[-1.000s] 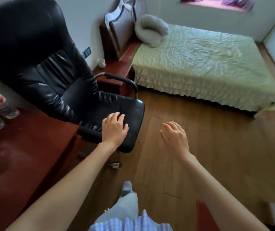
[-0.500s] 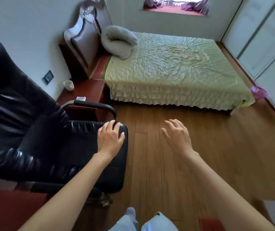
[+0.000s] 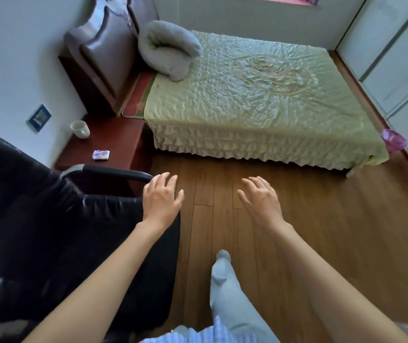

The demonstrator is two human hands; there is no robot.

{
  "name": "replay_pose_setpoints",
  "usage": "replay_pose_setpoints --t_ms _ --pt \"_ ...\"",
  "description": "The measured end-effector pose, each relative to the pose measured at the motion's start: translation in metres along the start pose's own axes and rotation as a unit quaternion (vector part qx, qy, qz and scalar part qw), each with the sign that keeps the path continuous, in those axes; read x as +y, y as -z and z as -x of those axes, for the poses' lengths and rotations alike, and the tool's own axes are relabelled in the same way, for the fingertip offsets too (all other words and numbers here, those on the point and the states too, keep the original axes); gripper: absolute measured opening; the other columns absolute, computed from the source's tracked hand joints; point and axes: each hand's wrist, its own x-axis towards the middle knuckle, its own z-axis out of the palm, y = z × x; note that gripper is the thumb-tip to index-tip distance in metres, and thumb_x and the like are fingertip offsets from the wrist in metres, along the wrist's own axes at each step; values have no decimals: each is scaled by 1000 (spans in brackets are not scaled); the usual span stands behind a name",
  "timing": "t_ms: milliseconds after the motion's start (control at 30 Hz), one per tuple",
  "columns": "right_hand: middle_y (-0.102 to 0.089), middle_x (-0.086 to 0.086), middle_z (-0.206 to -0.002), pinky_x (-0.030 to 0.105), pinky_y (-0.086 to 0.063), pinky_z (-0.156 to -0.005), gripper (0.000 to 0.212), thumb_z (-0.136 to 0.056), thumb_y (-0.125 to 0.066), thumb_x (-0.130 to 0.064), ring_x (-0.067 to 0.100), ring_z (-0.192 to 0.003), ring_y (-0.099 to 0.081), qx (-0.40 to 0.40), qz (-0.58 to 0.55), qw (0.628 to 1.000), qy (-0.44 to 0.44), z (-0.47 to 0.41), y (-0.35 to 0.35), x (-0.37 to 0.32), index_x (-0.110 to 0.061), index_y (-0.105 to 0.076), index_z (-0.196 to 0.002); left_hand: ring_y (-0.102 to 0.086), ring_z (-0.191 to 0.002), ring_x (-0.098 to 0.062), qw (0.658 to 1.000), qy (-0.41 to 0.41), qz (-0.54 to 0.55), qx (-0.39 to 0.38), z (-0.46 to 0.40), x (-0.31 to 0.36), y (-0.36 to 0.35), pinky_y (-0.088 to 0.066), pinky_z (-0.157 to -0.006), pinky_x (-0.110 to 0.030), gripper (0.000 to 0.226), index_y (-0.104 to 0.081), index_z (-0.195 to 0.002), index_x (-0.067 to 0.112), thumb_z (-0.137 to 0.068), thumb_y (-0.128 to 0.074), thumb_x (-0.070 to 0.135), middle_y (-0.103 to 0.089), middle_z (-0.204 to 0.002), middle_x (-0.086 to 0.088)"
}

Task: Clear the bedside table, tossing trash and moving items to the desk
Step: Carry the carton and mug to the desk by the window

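Not much left on the bedside table, going by this view. Just two things up there: a white mug back near the wall corner, and a small packet with purple print closer to the front edge, well apart from the mug. Can't tell from here whether the packet is tissues or an empty wrapper, so hard to say if it counts as trash or a desk item. Probably the mug goes to the desk either way.

Both hands empty right now. Left hand spread flat, fingers loose, hanging over the front corner of the black office chair just by the end of its armrest; touching the seat or only above it, can't say. Right hand also spread, palm down, over bare wood floor, holding nothing.

Bedside table sits past the chair, wedged between the wall and the bed, out of reach from this spot. One leg in grey trousers stepping forward, so looks like mid-walk toward it.

Desk not visible at all in this view, so no clue what has landed there. A pink thing at the far corner of the bed could be a bin or bag, too small and blurry to call.

Rough guess: nearly done, two items to go, nothing grabbed yet.
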Motion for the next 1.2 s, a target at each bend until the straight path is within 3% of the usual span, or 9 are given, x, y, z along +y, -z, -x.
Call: replay_pose_setpoints --t_ms 267,500,1200 --pt "-43 7 -145 40 -19 -116 48 -96 -46 -39 23 -142 -23 -33 -6 999 32 -169 10 39 -15 -45 -138 -43 -128 -30 998 56 -16 29 -146 31 -26 -34 -104 -45 46 -53 -129 9 -88 -57 30 -51 -135 -14" --pt "-41 5 -147 42 -19 -117 49 -97 -42 -42 23 -143 -21 -81 1 992 101 -282 -1 33 -17 -43 -140 -38 -131 -31 992 119 -41 10 -214 25 -43 -32 -105 -46 49 -51 -132 9 -89 -56 31 -48 -139 -15" --pt "-37 5 -148 40 -19 -116 51 -98 -38 -43 23 -142 -22 -218 61 924 307 -534 -126 -158 -18 -38 -142 -45 -126 -27 948 309 -80 2 -373 -166 -56 -40 -101 -44 47 -52 -130 13 -89 -55 35 -53 -134 -11"
